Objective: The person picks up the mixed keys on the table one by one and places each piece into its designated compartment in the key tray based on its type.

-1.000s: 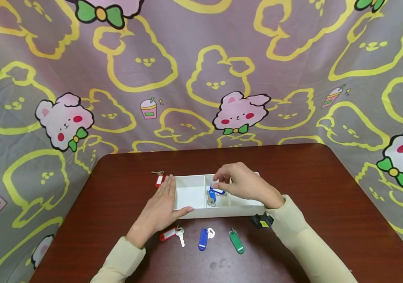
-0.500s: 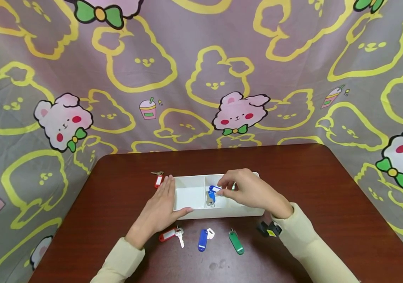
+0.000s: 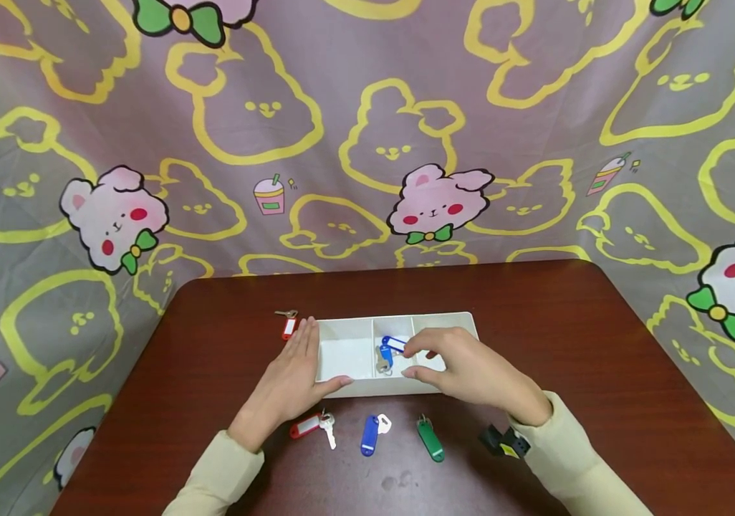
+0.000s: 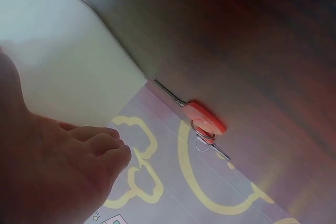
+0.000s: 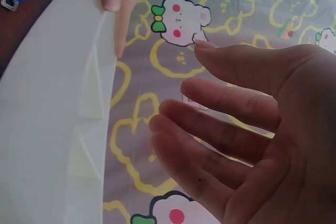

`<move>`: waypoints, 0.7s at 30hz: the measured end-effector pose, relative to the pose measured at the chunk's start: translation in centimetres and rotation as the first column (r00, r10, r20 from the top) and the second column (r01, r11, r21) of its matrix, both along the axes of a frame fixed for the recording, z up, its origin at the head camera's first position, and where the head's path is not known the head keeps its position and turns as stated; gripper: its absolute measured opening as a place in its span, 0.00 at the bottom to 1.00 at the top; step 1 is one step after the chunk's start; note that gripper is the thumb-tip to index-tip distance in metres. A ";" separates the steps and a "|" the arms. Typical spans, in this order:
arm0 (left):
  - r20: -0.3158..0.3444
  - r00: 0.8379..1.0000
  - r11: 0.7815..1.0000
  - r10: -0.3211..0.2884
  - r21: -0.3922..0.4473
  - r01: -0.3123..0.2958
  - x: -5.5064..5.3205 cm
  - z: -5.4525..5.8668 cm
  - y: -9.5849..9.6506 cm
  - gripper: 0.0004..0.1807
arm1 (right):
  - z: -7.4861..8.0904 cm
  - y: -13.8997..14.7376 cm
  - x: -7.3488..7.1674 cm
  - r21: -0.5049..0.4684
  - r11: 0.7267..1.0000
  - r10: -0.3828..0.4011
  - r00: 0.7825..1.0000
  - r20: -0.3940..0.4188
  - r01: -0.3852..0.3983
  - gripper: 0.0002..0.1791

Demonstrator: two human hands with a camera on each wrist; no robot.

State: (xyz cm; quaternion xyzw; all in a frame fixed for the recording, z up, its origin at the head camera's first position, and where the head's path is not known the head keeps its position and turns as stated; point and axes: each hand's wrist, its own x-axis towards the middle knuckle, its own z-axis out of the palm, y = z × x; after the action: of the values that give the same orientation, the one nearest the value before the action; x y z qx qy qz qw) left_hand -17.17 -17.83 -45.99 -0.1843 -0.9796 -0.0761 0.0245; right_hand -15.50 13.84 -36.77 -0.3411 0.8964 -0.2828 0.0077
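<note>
A white divided box point(image 3: 400, 388) stands on the table. My left hand point(image 3: 286, 387) rests against its left end, fingers straight along the end wall and thumb over the front rim. In the middle compartment lie two blue key tags, one with a white label point(image 3: 395, 345) and another point(image 3: 386, 356) beside a key. My right hand point(image 3: 477, 369) hovers over the box's right part, thumb and fingers apart and loosely bent. The right wrist view shows nothing in its palm point(image 5: 262, 145). It hides much of the right compartment.
In front of the box lie a red-tagged key point(image 3: 306, 427), a blue-tagged key point(image 3: 370, 436) and a green key tag point(image 3: 430, 440). Another red key tag point(image 3: 289, 329) with a key lies behind my left hand. A patterned curtain point(image 3: 342, 143) surrounds the table point(image 3: 554, 315).
My right hand has shifted right and toward the front, away from the blue key tags, and its thumb and fingers have spread. My left hand stays at the box's end.
</note>
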 end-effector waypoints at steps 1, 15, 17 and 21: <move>0.001 1.000 1.000 0.001 0.001 -0.001 0.0 0.0 0.0 0.67 | -0.1 0.1 0.1 0.001 1.000 0.002 1.000 0.002 -0.002 0.11; 0.009 1.000 1.000 0.004 -0.001 -0.004 -0.1 0.0 0.1 0.68 | -1.8 1.6 1.5 -0.008 1.000 0.012 1.000 0.002 -0.012 0.10; 0.014 1.000 1.000 0.004 -0.006 -0.004 0.0 0.0 0.2 0.69 | -2.0 1.7 1.6 -0.010 1.000 0.015 1.000 0.016 -0.015 0.10; 0.017 1.000 1.000 0.003 -0.008 -0.003 0.0 0.1 0.1 0.69 | -2.4 1.8 1.8 -0.015 1.000 0.018 0.999 0.049 -0.017 0.11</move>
State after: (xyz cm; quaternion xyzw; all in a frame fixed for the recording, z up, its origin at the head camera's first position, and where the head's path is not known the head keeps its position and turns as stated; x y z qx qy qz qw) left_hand -17.14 -17.72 -45.85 -0.1823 -0.9803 -0.0737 0.0157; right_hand -13.74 15.62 -39.13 -0.3419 0.8908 -0.2978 0.0298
